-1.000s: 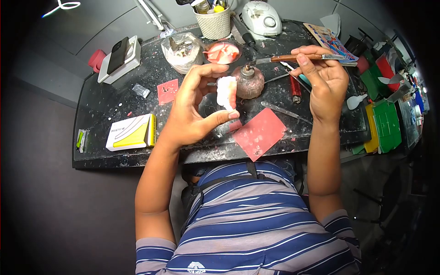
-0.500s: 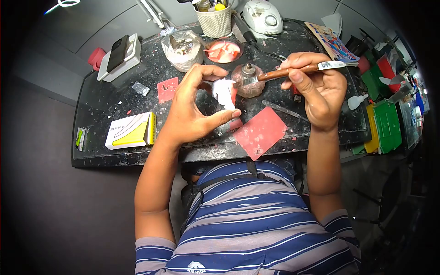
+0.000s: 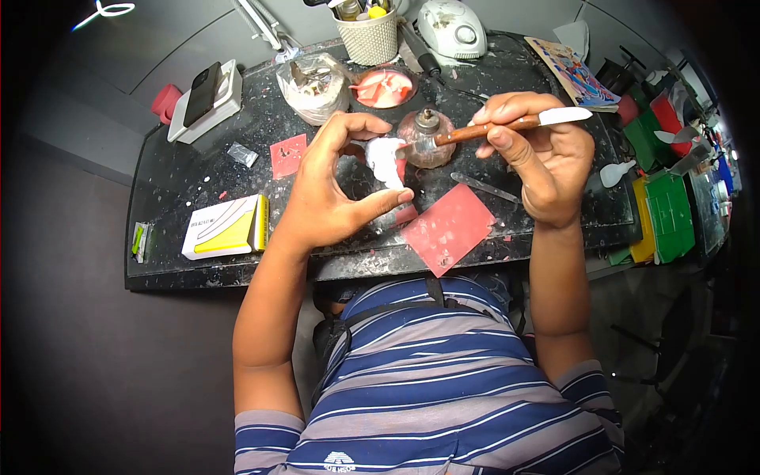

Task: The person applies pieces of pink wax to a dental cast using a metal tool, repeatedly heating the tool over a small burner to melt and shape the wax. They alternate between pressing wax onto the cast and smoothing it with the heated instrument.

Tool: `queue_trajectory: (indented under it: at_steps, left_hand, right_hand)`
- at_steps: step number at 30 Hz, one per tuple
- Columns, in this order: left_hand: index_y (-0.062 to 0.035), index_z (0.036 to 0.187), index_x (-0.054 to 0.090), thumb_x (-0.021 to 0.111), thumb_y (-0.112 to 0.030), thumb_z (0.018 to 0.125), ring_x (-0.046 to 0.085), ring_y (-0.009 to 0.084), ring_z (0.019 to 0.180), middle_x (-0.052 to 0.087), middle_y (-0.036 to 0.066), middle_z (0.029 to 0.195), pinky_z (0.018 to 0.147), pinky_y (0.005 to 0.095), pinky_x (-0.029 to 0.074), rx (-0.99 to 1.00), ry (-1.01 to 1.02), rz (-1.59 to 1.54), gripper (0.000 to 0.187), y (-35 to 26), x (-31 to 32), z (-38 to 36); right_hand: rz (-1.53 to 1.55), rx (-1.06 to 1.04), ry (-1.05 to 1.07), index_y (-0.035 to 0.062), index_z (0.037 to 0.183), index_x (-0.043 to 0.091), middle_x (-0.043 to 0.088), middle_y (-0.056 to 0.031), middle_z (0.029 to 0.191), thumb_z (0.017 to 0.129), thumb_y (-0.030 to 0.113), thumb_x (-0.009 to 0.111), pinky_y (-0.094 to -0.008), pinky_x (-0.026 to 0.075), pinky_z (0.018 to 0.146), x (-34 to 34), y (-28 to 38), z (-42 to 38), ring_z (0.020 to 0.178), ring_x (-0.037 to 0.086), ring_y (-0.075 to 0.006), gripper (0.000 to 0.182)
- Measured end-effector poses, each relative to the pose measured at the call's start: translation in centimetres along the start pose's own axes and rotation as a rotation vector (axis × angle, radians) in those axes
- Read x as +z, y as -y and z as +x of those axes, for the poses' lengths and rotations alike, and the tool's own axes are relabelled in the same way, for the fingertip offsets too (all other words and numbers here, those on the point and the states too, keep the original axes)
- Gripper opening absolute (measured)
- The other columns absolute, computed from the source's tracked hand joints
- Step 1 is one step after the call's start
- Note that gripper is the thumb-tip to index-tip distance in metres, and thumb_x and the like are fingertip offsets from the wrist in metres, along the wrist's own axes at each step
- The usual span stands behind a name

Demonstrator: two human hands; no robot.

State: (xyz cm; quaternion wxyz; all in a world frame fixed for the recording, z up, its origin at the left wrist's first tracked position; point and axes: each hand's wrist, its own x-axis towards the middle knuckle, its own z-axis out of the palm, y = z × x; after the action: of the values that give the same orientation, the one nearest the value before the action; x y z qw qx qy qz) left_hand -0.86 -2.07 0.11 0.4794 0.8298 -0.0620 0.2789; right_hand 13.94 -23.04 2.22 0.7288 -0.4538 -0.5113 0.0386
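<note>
My left hand [image 3: 328,186] is closed around a white plaster model [image 3: 385,162], thumb below and fingers above. Pink wax shows along the model's right side. In my right hand [image 3: 546,154] is a wax knife [image 3: 495,129] with a brown wooden handle, pinched between thumb and fingers. Its pale broad blade points right, and its other end points left towards the model, apart from it. Behind that end stands a glass spirit lamp [image 3: 427,150] with a metal top. A pink wax sheet [image 3: 450,229] lies on the black table below the hands.
A thin metal tool [image 3: 487,188] lies beside the wax sheet. Further back are a dish of pink wax [image 3: 385,88], a bag of white debris [image 3: 313,93], a woven basket [image 3: 369,39] and a white machine [image 3: 453,30]. A yellow-white box [image 3: 226,227] sits at left.
My right hand has shifted slightly left, bringing the knife's left end a little nearer the model. The knife has turned, so its blade looks whiter. My left hand has barely moved.
</note>
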Motion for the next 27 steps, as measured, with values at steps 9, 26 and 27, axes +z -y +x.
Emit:
queue_trajectory:
  at_steps: [9,26,27]
  left_hand:
    - [-0.0015,0.124,0.053,0.09,-0.004,0.067,0.066,0.0199,0.109,0.061,0.009,0.115,0.093,0.036,0.053,-0.057,0.02,-0.128,0.067,-0.33,0.03,0.0]
    - [-0.0012,0.122,0.054,0.09,-0.006,0.069,0.067,0.0204,0.109,0.061,0.009,0.116,0.091,0.0361,0.053,-0.089,0.025,-0.134,0.064,-0.05,-0.15,-0.08]
    - [-0.0012,0.122,0.054,0.09,-0.006,0.069,0.067,0.0204,0.109,0.061,0.009,0.116,0.091,0.0361,0.053,-0.089,0.026,-0.133,0.064,-0.13,-0.17,-0.09]
  right_hand:
    - [-0.012,-0.019,0.009,-0.0074,0.104,0.062,0.068,-0.0177,0.102,0.092,-0.006,0.066,-0.025,0.056,0.073,0.27,0.24,-0.11,0.084,0.067,-0.014,0.013]
    - [-0.002,-0.015,0.033,-0.0079,0.103,0.063,0.069,-0.0163,0.1,0.091,-0.006,0.067,-0.0244,0.056,0.073,0.36,0.2,-0.39,0.082,0.066,-0.0132,0.013]
    - [-0.002,-0.021,0.059,-0.0079,0.103,0.062,0.069,-0.0163,0.1,0.092,-0.005,0.067,-0.0245,0.056,0.073,0.28,0.2,-0.43,0.082,0.067,-0.0132,0.013]
